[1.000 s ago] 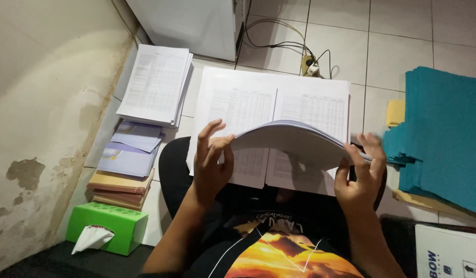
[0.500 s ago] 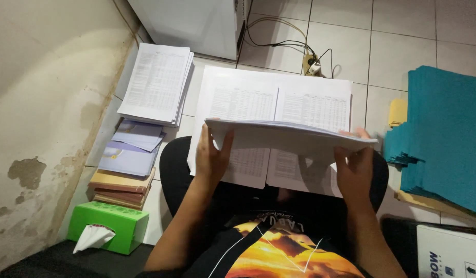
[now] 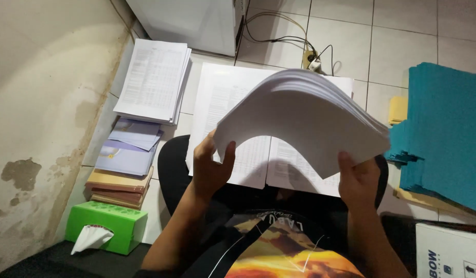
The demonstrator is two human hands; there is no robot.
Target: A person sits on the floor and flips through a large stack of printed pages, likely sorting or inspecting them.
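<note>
Green tissue box (image 3: 106,227) holds a tissue (image 3: 91,239); hands (image 3: 211,170) lift paper stack (image 3: 305,121).

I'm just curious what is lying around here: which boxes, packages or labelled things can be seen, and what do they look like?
Tissue box: bottom left by the wall, bright green, oblong, a white tissue sticking out.
Cardboard box: bottom right corner, white, with dark blue print and small arrow marks.
No screens or signs in view.
</note>
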